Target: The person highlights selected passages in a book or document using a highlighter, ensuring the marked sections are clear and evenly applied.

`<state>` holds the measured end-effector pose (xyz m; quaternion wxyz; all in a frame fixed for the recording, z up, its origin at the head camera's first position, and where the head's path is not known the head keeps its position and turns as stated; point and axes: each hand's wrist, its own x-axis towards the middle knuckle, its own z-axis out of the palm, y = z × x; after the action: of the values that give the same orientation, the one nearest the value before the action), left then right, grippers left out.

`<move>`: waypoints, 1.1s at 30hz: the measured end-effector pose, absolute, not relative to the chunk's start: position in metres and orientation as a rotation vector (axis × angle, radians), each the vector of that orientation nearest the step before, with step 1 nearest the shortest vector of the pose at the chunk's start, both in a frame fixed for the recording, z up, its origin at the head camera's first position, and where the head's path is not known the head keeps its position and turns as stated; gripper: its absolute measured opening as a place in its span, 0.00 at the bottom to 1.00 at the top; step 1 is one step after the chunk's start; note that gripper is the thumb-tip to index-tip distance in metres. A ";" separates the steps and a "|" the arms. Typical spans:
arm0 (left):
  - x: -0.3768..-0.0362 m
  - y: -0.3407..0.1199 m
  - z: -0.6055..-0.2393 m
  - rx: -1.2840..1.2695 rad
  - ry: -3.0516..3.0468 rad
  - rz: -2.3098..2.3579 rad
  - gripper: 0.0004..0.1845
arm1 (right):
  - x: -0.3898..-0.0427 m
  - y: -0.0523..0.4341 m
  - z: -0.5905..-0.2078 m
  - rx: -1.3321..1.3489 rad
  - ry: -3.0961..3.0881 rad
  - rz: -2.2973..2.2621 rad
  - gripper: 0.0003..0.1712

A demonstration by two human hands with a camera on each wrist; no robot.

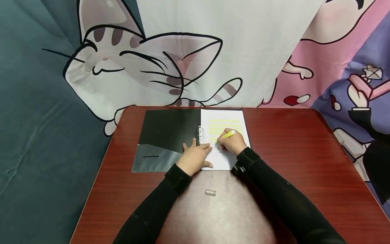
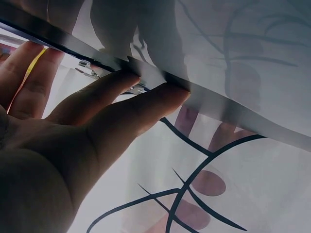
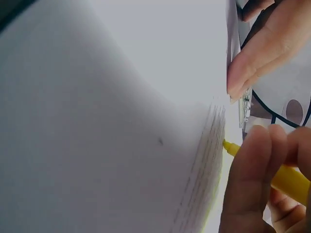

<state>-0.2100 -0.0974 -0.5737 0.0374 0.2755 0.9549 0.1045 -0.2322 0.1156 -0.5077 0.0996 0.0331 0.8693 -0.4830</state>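
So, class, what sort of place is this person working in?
Probably a home study corner: a small red-brown table, cartoon cat curtains behind it, and an open black folder whose paper is being marked yellow.

Bare red table (image 1: 304, 152) lies wide open to the right of the open folder (image 1: 166, 130) and along the near edge, where only a small grey cap (image 1: 210, 192) sits. Behind, the printed curtain (image 1: 182, 51) closes off the far edge.

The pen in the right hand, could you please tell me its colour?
Yellow pen, clearest in the head view.
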 end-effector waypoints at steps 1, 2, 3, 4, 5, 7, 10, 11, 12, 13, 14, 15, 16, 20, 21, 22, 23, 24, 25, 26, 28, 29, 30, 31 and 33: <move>-0.209 -0.097 -0.573 0.851 2.932 0.325 0.44 | -0.232 0.116 -0.508 0.102 2.565 -1.432 0.05; -0.209 -0.097 -0.573 0.852 2.931 0.331 0.45 | -0.232 0.116 -0.508 0.102 2.564 -1.432 0.05; -0.209 -0.097 -0.573 0.855 2.932 0.332 0.45 | -0.233 0.116 -0.509 0.106 2.554 -1.442 0.05; -0.209 -0.096 -0.572 0.858 2.933 0.336 0.45 | -0.233 0.116 -0.510 0.111 2.545 -1.452 0.05; -0.208 -0.096 -0.572 0.858 2.930 0.343 0.45 | -0.233 0.116 -0.511 0.118 2.541 -1.459 0.05; -0.208 -0.096 -0.573 0.851 2.925 0.355 0.45 | -0.234 0.117 -0.512 0.135 2.529 -1.472 0.05; -0.209 -0.097 -0.573 0.840 2.915 0.359 0.44 | -0.234 0.116 -0.517 0.170 2.510 -1.493 0.04; -0.209 -0.097 -0.574 0.837 2.913 0.352 0.44 | -0.234 0.117 -0.518 0.177 2.508 -1.494 0.03; -0.209 -0.097 -0.575 0.836 2.912 0.345 0.44 | -0.235 0.117 -0.519 0.183 2.504 -1.496 0.03; -0.209 -0.097 -0.575 0.836 2.912 0.337 0.44 | -0.235 0.117 -0.521 0.186 2.504 -1.496 0.04; -0.209 -0.097 -0.576 0.837 2.914 0.329 0.44 | -0.235 0.117 -0.522 0.186 2.504 -1.494 0.04; -0.209 -0.097 -0.576 0.838 2.916 0.325 0.44 | -0.236 0.117 -0.523 0.184 2.506 -1.493 0.05; -0.209 -0.098 -0.576 0.841 2.919 0.318 0.44 | -0.236 0.118 -0.524 0.181 2.512 -1.487 0.05; -0.208 -0.098 -0.577 0.842 2.926 0.320 0.44 | -0.236 0.118 -0.524 0.159 2.510 -1.492 0.07; -0.208 -0.098 -0.577 0.842 2.928 0.320 0.44 | -0.236 0.118 -0.524 0.156 2.503 -1.500 0.07; -0.209 -0.098 -0.577 0.842 2.928 0.322 0.44 | -0.236 0.118 -0.524 0.156 2.493 -1.508 0.07; -0.209 -0.098 -0.577 0.842 2.928 0.323 0.44 | -0.236 0.118 -0.524 0.157 2.483 -1.515 0.08; -0.209 -0.098 -0.577 0.841 2.928 0.322 0.44 | -0.237 0.118 -0.523 0.163 2.477 -1.518 0.08; -0.209 -0.098 -0.577 0.840 2.927 0.319 0.44 | -0.237 0.117 -0.523 0.170 2.468 -1.523 0.08; -0.209 -0.098 -0.577 0.840 2.927 0.319 0.44 | -0.237 0.117 -0.523 0.173 2.461 -1.524 0.08; -0.210 -0.098 -0.577 0.842 2.928 0.319 0.44 | -0.237 0.118 -0.522 0.182 2.454 -1.519 0.08; -0.210 -0.098 -0.576 0.845 2.929 0.315 0.44 | -0.237 0.118 -0.522 0.187 2.454 -1.517 0.08; -0.210 -0.098 -0.576 0.847 2.930 0.312 0.44 | -0.237 0.118 -0.521 0.191 2.449 -1.519 0.08; -0.210 -0.098 -0.576 0.850 2.933 0.310 0.44 | -0.236 0.118 -0.520 0.195 2.437 -1.532 0.08; -0.210 -0.098 -0.575 0.854 2.938 0.313 0.44 | -0.235 0.119 -0.518 0.204 2.418 -1.557 0.08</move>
<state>-0.2102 -0.0976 -0.5751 0.0331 0.2776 0.9547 0.1017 -0.2348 0.1191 -0.5181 0.1286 0.0702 0.8317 -0.5355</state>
